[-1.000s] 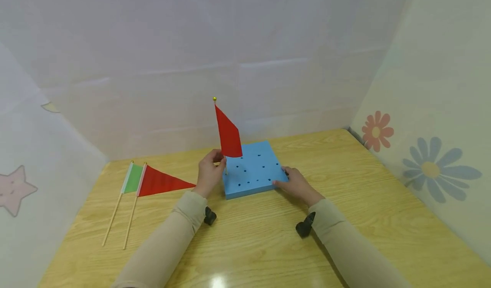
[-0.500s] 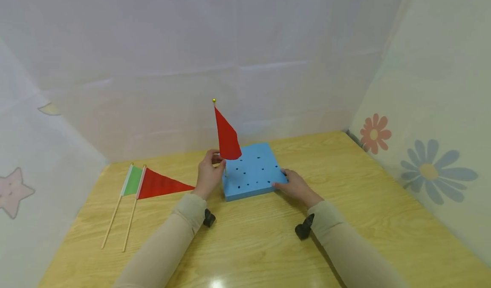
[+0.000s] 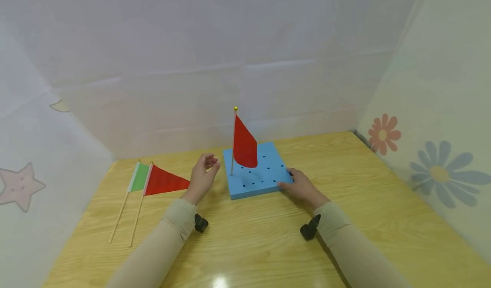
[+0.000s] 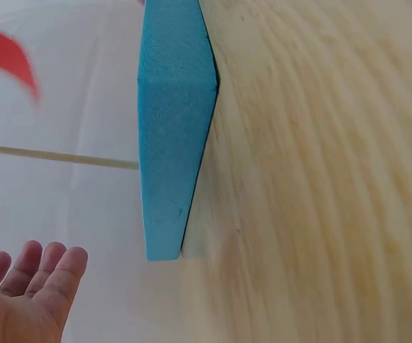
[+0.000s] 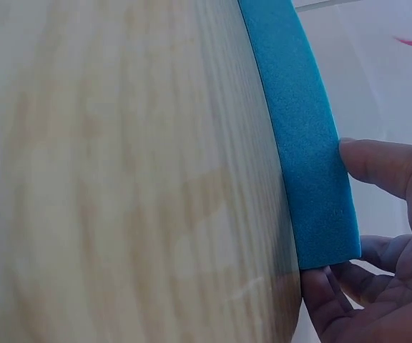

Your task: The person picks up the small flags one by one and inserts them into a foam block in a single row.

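While the right hand (image 3: 303, 186) grips the near right corner of a flat, square, pale blue block (image 3: 258, 175), its thumb on the top edge and its fingers round the side, the left hand (image 3: 202, 175) hangs just beyond the block's left edge, fingers relaxed and loosely bent, thumb spread from them. A red cloth flag (image 3: 244, 147) on a thin, light wooden stick with a small gold ball at its tip stands nearly upright on the block, the stick's foot meeting the top face near the left edge, the cloth drooping to the right over a scatter of small dark holes. The left wrist view shows the left hand's fingertips apart from that stick. The block lies flat on a yellowish wood-grain table (image 3: 245, 232). To the left of the left hand, a green cloth flag (image 3: 139, 178) and a red triangular cloth flag (image 3: 165, 183) lie side by side on their wooden sticks, the red one's point reaching close to the left wrist.
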A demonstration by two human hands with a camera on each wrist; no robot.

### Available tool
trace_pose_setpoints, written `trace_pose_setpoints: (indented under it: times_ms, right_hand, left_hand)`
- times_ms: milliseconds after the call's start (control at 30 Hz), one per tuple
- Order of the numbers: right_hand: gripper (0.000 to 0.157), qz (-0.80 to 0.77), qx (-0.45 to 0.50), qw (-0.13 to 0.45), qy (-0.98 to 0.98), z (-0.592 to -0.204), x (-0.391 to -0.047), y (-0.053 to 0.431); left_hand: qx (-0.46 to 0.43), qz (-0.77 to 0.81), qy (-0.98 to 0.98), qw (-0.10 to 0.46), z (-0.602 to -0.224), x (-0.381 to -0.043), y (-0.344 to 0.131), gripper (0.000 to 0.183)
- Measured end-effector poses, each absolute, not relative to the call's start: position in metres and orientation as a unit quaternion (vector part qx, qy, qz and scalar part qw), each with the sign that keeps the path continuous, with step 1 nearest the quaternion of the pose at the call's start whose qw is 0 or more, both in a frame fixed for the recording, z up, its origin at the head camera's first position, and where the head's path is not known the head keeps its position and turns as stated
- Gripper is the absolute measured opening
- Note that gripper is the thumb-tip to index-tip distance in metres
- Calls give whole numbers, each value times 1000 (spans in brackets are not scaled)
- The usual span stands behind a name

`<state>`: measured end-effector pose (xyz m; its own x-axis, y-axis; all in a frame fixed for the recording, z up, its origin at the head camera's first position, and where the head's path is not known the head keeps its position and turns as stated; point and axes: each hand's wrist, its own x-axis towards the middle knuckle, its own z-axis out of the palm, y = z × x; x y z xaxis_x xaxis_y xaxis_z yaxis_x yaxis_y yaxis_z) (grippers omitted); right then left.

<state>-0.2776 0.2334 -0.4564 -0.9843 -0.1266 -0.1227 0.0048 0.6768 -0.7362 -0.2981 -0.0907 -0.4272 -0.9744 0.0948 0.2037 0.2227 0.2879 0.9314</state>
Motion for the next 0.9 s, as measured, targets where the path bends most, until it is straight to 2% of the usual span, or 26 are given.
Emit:
trace_pose_setpoints:
  times_ms: [267, 533, 900]
  right_hand:
    - [75, -403, -35, 78, 911, -458, -279, 233]
    - [75, -410, -21, 84, 908, -459, -280, 233]
    - [76, -410, -23, 85, 908, -458, -280, 233]
  left_hand:
    - [-78, -635, -768, 36, -428, -282, -115, 41]
    - [-19, -700, -714, 10, -427, -273, -143, 42]
    - [20, -721, -693, 12, -425, -261, -168, 39]
